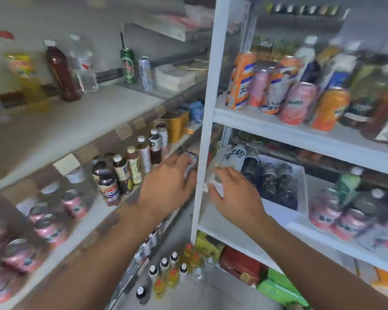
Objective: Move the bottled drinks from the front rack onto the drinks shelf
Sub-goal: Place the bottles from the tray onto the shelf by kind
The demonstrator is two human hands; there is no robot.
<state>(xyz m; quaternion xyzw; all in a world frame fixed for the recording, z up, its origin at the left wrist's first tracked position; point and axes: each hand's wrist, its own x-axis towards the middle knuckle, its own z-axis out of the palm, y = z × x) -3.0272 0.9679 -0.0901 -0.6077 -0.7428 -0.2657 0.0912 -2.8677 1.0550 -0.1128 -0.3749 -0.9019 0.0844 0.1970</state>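
head view. centre of frame: both forearms reach up from the bottom edge toward a white rack (205, 90), whose upright post divides the picture. left hand (166, 186), just left of the post, has its fingers curled round a small blurred item; what it is cannot be told. right hand (231, 193), just right of the post, grips a pale bottle (230, 158) that lies tilted over the rack's middle board, its label toward the camera. beside it, centre right, a white tray (300, 189) holds dark bottles. upper right: the rack's upper board carries orange and pink cans (298, 104) with taller bottles behind. lower right: more pink cans and a green bottle (347, 184). left half: a grey shelf (54, 130) runs diagonally; its top board bears a brown bottle (63, 72) and a green can (128, 66), its lower board a row of dark bottled drinks (130, 166) and pink cans at lower left. bottom centre: capped bottles stand on the floor (211, 294).
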